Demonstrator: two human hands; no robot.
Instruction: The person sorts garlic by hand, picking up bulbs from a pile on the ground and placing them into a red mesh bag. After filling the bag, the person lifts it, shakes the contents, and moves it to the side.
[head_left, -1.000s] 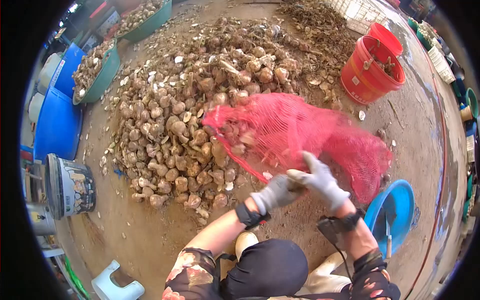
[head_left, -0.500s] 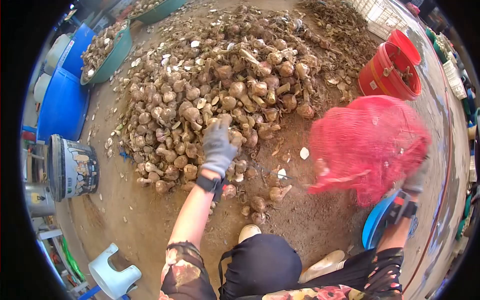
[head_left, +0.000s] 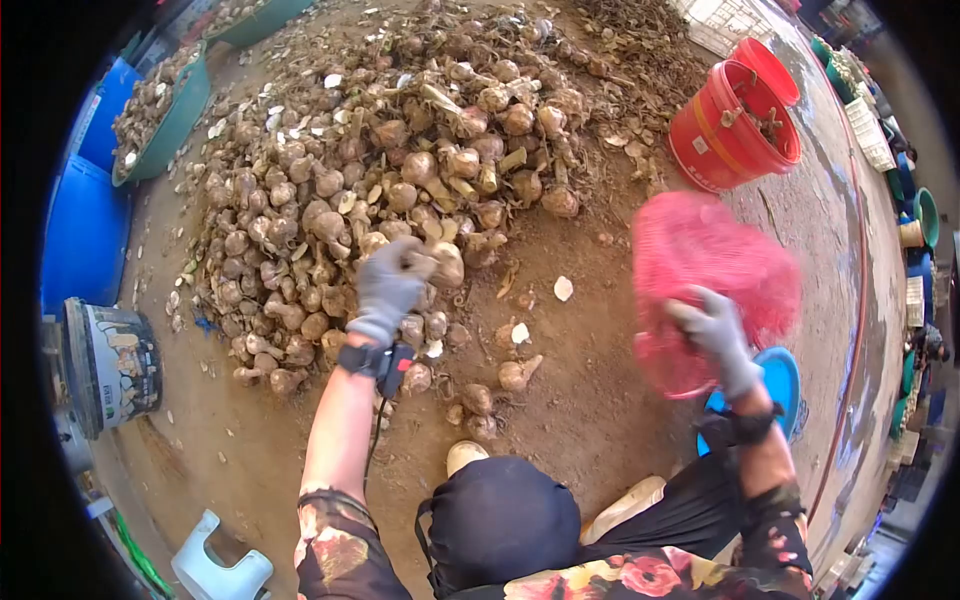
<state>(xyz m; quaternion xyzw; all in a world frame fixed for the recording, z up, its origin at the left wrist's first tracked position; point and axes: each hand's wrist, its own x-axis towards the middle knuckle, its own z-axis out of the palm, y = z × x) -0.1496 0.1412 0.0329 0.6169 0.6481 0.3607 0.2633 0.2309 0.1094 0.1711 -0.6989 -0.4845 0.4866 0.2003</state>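
In a grey glove, my left hand (head_left: 388, 290) is at the near edge of a large heap of soil-covered bulbs (head_left: 330, 225) with short stalk stubs. Its fingers are closed around the stalk end of one bulb (head_left: 447, 264). On the other side, my right hand (head_left: 718, 335), also gloved, grips a red mesh bag (head_left: 690, 245) and holds it off the ground. The bag is blurred by motion, and I cannot make out its contents. A few loose bulbs (head_left: 519, 373) lie on the soil between my hands.
A red bucket (head_left: 715, 135) with some bulbs stands beyond the bag. A blue basin (head_left: 782, 375) lies by my right forearm. On the left are a printed bucket (head_left: 125, 365), a light-blue stool (head_left: 222, 565), a blue tub (head_left: 85, 235) and a green basin (head_left: 175, 130) of bulbs.
My left hand has closed on a bulb at the heap. My right hand has swung the mesh bag inward and now shows in front of it. The whole view has shifted.
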